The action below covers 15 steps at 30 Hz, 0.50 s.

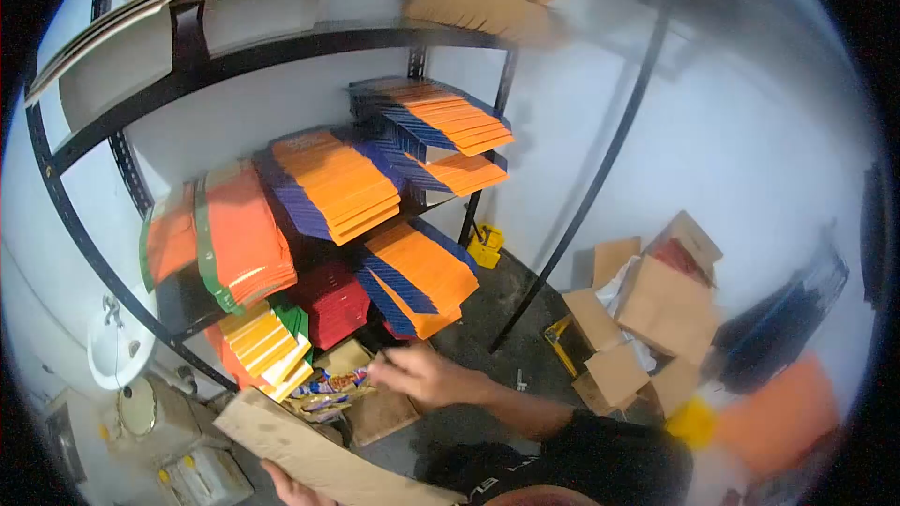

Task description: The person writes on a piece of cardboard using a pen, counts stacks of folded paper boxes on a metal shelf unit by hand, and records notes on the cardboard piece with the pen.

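Note:
My left hand is closed on the edge of a long brown cardboard piece, which slants across the bottom of the view. Part of that hand is hidden behind the cardboard. My right hand reaches leftward from a black sleeve, its fingers curled together and slightly blurred. Whether anything is between them is hidden. Just left of its fingertips are shiny printed wrappers in an open cardboard box on the floor, below the shelf.
A black metal rack holds stacked orange and blue folded pieces, red-orange ones and a dark red stack. Opened cartons lie at right. A sink and jerrycans are at left.

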{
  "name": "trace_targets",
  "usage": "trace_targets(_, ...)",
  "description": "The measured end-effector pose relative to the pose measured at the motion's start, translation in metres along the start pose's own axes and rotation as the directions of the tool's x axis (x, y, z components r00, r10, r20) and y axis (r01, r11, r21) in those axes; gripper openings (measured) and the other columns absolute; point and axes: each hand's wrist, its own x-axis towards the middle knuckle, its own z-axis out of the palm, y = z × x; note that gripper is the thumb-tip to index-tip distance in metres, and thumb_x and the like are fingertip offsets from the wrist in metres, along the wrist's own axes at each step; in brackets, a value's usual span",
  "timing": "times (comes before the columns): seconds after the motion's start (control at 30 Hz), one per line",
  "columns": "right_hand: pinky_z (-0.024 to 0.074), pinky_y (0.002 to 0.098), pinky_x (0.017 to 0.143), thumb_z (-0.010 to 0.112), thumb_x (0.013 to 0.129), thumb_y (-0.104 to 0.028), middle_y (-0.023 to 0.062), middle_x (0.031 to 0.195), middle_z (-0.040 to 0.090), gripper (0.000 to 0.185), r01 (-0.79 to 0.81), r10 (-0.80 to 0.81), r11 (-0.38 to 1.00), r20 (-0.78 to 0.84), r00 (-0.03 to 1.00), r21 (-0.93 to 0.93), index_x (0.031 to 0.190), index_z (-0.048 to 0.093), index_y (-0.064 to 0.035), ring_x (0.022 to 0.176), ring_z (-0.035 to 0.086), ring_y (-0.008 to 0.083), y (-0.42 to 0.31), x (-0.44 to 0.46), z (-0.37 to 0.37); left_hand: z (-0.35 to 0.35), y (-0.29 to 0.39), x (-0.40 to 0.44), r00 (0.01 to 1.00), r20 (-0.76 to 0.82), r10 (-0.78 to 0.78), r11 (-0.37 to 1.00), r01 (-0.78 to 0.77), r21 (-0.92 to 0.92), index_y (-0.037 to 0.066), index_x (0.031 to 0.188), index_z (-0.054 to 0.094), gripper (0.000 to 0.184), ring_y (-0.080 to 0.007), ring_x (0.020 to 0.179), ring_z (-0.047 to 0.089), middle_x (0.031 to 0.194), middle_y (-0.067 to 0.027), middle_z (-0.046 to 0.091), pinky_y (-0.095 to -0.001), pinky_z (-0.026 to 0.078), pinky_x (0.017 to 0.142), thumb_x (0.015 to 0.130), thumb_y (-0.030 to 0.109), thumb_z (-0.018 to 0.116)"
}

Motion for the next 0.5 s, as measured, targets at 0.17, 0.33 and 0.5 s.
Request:
trace_targets(0.17, 0.0508, 0.037, 0.082, 0.055, 0.096, -0.024, 0.0217, 0.107, 0.067, 0.037, 0.508, -0.463, 0.846, 0.249, 0.85, -0.163, 0.125, 0.057, -0.0001, 0.093, 0.066, 0.033, 0.108, 0.003, 0.051, 0.012, -0.039, 0.036, 0.925, 0.155, -0.346, 0.934, 0.356, -0.038, 0.003, 0.143, 0.044, 0.056, -0.0294, 0.12, 0.056, 0.137, -0.014, 0.055, -0.0414, 0.044, 0.104, 0.101, 0.04, 0.052)
trace_targets(0.33, 0.0509, 0.0382, 0.083, 0.056, 0.097, -0.029, 0.0184, 0.104, 0.068, 0.035, 0.207, 0.02, 0.86, 0.436, 0.9, -0.466, 0.116, 0.062, -0.0009, 0.094, 0.066, 0.0297, 0.138, 0.003, 0.019, 0.005, -0.071, 0.059, 0.92, 0.149, -0.363, 0.93, 0.348, 0.118, 0.003, 0.141, 0.047, 0.057, -0.0309, 0.122, 0.056, 0.139, -0.0142, 0.056, -0.0433, 0.043, 0.105, 0.101, 0.043, 0.051)
trace_targets(0.5, 0.0513, 0.0409, 0.077, 0.056, 0.095, -0.029, 0.0135, 0.093, 0.066, 0.027, -0.086, -0.03, 0.764, -0.168, 0.985, -0.639, 0.102, 0.066, -0.0049, 0.088, 0.064, 0.0286, 0.027, 0.034, -0.162, -0.03, -0.06, 0.065, 0.933, -0.032, -0.359, 0.934, 0.359, -0.006, 0.002, 0.142, 0.045, 0.06, -0.0305, 0.117, 0.058, 0.135, -0.0145, 0.056, -0.0436, 0.048, 0.101, 0.099, 0.043, 0.053)
